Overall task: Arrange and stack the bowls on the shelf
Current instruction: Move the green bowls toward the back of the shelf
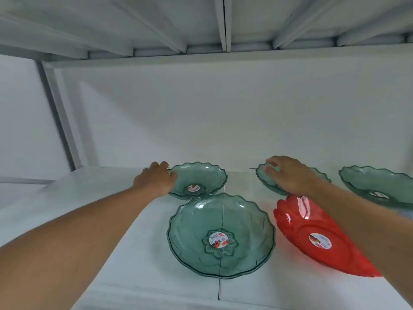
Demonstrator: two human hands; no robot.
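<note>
Head view: white shelf (pixel 89 220) carries five bowls. Left hand (pixel 156 179), frame centre-left, fingers curled over the left rim of the small back green bowl (pixel 201 179), gripping it. Right hand (pixel 288 173), centre-right, fingers bent down into the second small green bowl (pixel 268 182), touching its rim; firm grip or not, cannot tell. Large green bowl (pixel 221 236) at lower centre. Red bowl (pixel 312 238) just right of it, partly under the right forearm. Another green bowl (pixel 377 186) at the right edge.
</note>
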